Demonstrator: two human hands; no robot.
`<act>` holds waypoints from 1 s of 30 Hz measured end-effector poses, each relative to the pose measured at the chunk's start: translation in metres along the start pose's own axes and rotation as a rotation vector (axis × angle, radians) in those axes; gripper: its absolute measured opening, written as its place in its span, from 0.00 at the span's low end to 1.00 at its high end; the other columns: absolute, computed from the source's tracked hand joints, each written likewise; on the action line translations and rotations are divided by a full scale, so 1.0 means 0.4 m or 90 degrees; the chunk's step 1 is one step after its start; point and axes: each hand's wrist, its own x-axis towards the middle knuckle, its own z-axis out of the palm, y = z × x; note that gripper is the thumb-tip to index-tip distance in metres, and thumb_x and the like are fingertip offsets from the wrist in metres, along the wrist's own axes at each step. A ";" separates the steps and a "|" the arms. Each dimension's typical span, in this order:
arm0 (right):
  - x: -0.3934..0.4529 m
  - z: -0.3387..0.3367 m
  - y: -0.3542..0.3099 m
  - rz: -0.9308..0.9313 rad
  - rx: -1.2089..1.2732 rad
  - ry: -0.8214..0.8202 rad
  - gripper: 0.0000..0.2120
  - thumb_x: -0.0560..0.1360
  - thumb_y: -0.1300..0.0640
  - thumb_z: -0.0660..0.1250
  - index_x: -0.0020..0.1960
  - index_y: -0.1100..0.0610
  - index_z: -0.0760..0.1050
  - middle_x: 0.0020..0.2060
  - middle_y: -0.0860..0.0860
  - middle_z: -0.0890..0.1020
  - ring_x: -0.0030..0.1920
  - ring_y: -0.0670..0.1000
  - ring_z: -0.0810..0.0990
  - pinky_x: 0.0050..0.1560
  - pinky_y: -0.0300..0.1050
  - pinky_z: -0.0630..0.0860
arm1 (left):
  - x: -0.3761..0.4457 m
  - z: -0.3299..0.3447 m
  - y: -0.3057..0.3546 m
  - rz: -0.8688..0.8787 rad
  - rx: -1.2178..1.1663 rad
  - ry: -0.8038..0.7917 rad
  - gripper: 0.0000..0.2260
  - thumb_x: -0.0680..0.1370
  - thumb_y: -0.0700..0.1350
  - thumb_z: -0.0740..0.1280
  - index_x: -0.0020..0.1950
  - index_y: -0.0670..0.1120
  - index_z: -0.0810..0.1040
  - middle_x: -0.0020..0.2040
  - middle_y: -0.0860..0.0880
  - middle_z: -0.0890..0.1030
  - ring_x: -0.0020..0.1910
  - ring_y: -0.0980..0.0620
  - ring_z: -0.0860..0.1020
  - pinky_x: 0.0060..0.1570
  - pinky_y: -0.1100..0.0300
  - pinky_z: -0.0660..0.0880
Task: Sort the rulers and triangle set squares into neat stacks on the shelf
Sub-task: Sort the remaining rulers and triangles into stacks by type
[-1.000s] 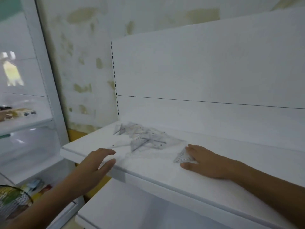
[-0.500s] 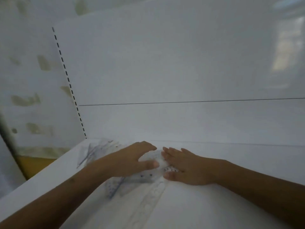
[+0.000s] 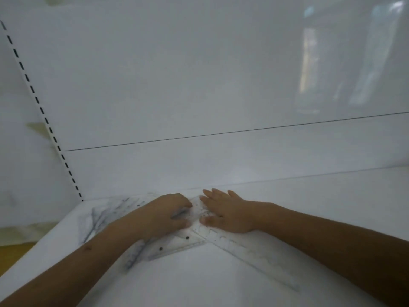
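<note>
A loose pile of clear plastic rulers and set squares (image 3: 106,216) lies on the white shelf (image 3: 199,282) near its back left corner. My left hand (image 3: 163,216) sits on the pile's right part, its fingers and thumb curled round the edge of a clear set square (image 3: 177,244). My right hand (image 3: 225,214) lies flat with straight fingers, pressing on the top end of a long clear ruler (image 3: 254,251). That ruler runs diagonally toward the lower right. Both hands nearly touch at the fingertips. The pieces are blurred and overlap.
The shelf's white back panel (image 3: 221,165) rises just behind the hands. A slotted upright (image 3: 55,138) stands at the left. The shelf's left edge (image 3: 37,242) drops off beside the pile. Bare shelf surface extends to the right and front.
The view has come closer and lower. Both hands moved from apart onto the pile and now meet over it. The long ruler now lies spread toward the lower right.
</note>
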 end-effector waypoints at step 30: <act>-0.302 -0.030 -0.078 0.171 -0.200 0.045 0.11 0.81 0.51 0.54 0.50 0.56 0.71 0.45 0.53 0.78 0.46 0.54 0.76 0.48 0.48 0.73 | -0.077 0.039 0.022 0.211 -0.057 0.170 0.24 0.77 0.53 0.47 0.65 0.47 0.72 0.54 0.56 0.71 0.53 0.58 0.72 0.51 0.73 0.60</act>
